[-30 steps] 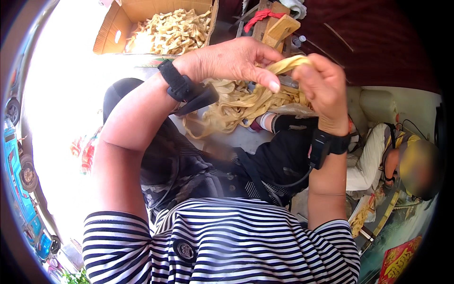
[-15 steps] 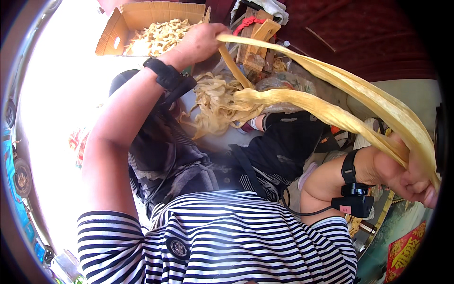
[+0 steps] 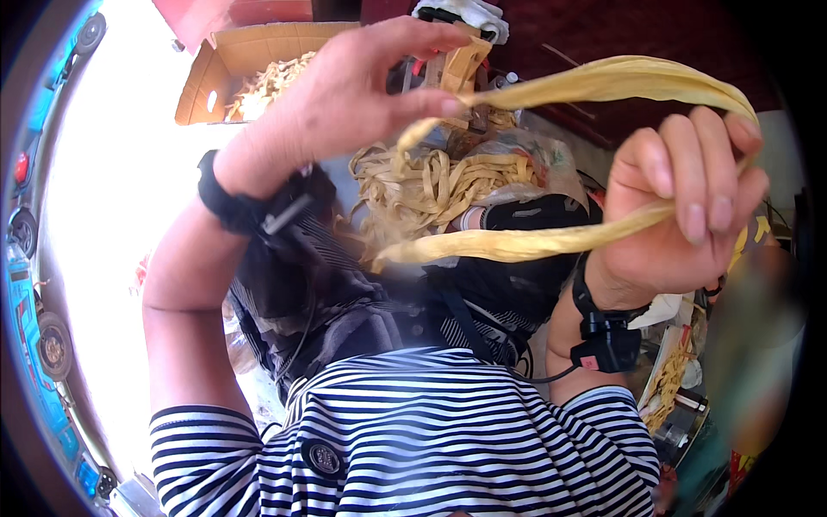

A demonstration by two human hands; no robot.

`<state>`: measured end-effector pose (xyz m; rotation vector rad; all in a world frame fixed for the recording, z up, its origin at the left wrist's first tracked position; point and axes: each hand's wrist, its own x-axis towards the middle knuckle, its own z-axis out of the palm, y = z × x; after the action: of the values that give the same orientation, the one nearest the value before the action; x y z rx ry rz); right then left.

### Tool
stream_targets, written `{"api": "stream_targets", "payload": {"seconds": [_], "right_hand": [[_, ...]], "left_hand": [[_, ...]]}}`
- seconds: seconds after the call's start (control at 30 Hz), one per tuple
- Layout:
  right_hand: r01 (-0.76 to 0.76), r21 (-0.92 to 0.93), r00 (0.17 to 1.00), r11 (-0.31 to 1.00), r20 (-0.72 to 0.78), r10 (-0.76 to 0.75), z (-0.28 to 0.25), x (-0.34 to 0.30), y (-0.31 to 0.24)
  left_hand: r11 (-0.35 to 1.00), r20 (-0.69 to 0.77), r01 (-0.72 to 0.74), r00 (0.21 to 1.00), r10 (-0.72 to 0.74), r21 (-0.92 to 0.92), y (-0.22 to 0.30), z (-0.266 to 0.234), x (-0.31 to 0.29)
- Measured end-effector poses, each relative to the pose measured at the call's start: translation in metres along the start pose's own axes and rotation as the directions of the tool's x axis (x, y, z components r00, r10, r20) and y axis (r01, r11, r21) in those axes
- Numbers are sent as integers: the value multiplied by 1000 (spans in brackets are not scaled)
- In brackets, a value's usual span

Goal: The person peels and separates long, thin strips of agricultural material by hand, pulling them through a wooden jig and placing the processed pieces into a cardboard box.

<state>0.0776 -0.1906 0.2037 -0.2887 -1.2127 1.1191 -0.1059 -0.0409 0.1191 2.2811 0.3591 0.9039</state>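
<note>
A long, soft yellow strip (image 3: 603,82) with lengthwise creases hangs in a loop in front of me; its exact material is unclear. My right hand (image 3: 689,189), at the right, has its fingers curled around the bend of the loop. One length reaches left toward my left hand (image 3: 345,95), while the lower length ends above my lap. The left hand is open, thumb and fingers spread, its thumb tip beside the strip's upper length; whether they touch I cannot tell. Below them lies a tangled pile of similar tan strips (image 3: 448,185).
A cardboard box (image 3: 202,86) at the far left holds many short tan pieces. Behind the pile stands a wooden block piece (image 3: 465,69), with a white cloth (image 3: 469,15) beyond. A clear plastic bag (image 3: 560,164) sits right of the pile. Blue vehicles line the left rim.
My left hand has opened and come nearer. My right hand has moved inward and up, still holding the strip. The lower length has swung toward my lap, uncovering more of the pile.
</note>
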Motion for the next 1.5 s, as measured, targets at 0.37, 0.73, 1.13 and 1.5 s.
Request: {"api": "stream_targets", "payload": {"seconds": [0.37, 0.73, 1.13, 1.5], "right_hand": [[224, -275, 933, 935, -218, -287, -3, -21, -14], [-402, -906, 876, 135, -337, 344, -53, -96, 90], [-316, -668, 896, 673, -444, -19, -50, -83, 107], [-144, -704, 907, 695, -375, -192, -100, -93, 67]], "left_hand": [[895, 72, 382, 924, -376, -231, -28, 31, -10], [961, -353, 268, 907, -230, 64, -109, -33, 8], [748, 123, -287, 955, 268, 598, -11, 45, 22], [921, -285, 389, 880, -380, -25, -117, -51, 14]]}}
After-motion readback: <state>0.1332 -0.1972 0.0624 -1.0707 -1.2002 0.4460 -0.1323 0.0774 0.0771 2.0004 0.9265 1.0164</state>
